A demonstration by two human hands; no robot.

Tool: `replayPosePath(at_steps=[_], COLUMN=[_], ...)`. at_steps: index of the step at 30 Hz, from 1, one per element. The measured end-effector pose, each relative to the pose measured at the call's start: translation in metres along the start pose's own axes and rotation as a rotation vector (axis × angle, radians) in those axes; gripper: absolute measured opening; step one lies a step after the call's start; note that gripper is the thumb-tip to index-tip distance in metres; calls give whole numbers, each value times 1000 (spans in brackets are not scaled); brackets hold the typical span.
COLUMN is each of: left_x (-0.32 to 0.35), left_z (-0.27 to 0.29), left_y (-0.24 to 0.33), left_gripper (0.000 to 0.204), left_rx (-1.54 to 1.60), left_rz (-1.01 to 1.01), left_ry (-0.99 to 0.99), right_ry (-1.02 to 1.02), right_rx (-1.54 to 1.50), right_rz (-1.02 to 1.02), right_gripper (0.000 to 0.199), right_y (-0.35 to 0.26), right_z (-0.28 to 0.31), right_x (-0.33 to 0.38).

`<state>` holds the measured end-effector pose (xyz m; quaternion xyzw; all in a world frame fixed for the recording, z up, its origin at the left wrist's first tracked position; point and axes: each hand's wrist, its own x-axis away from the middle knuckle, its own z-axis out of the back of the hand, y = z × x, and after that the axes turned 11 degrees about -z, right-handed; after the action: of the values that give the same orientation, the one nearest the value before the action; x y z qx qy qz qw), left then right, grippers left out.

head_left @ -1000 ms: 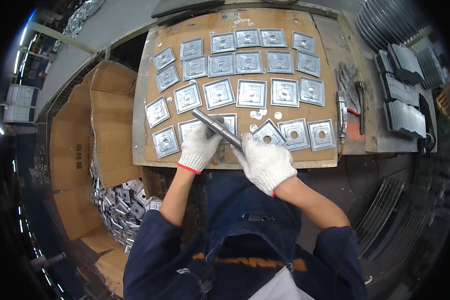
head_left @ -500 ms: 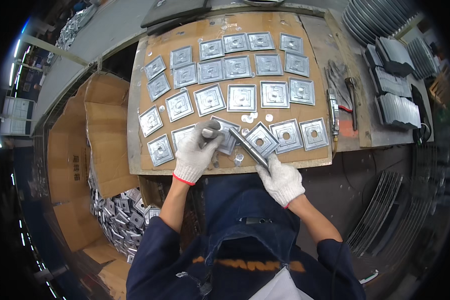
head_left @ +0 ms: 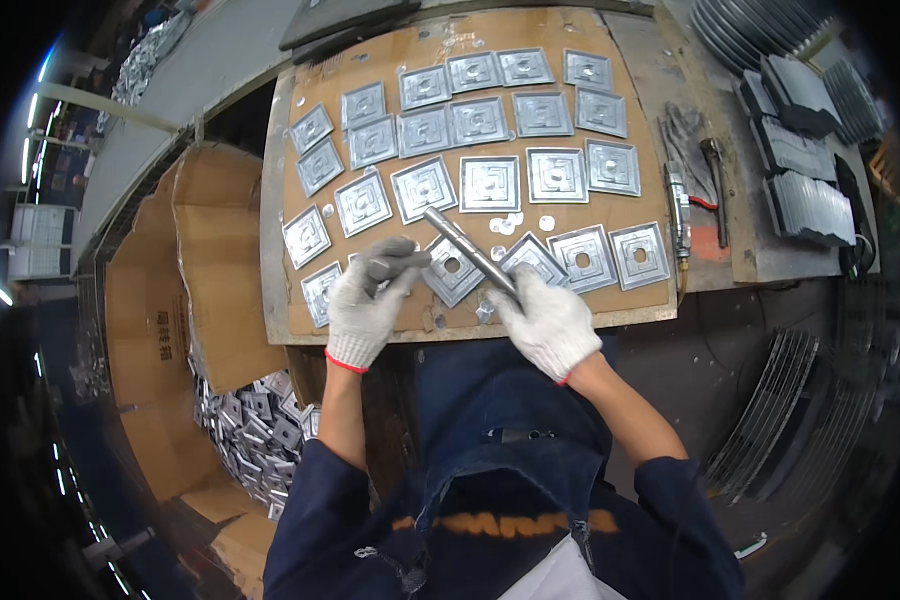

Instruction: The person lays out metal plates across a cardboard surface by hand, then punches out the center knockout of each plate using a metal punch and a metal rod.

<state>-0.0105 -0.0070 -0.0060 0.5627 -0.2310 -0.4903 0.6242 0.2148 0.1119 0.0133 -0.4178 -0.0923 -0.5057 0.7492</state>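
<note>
Metal rod (head_left: 473, 255) slants (right hand (head_left: 548, 320) clasping).

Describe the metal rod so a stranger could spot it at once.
Look at the big cardboard sheet, then to the gloved right hand at its near edge. The rod juts from that hand, slanting away and to the left. It is long and round, unlike the flat, square plates around it.
</note>
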Motion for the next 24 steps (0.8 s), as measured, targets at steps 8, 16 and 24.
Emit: replayPosePath(at_steps=[8, 16, 24], left_x=[29, 23, 24], left_z=[48, 26, 20], left_y=[-38, -22, -23], left_gripper=[33, 26, 26], left_rx=[-368, -214, -272], left_rz=[229, 188, 229], left_ry=[305, 306, 351], right_ry=[24, 2, -34], right_rx=[-132, -187, -165], right_rz=[-30, 0, 34], right_gripper=[43, 42, 41], right_y=[44, 51, 27], right_z=[-11, -29, -24], right_x=[29, 29, 26])
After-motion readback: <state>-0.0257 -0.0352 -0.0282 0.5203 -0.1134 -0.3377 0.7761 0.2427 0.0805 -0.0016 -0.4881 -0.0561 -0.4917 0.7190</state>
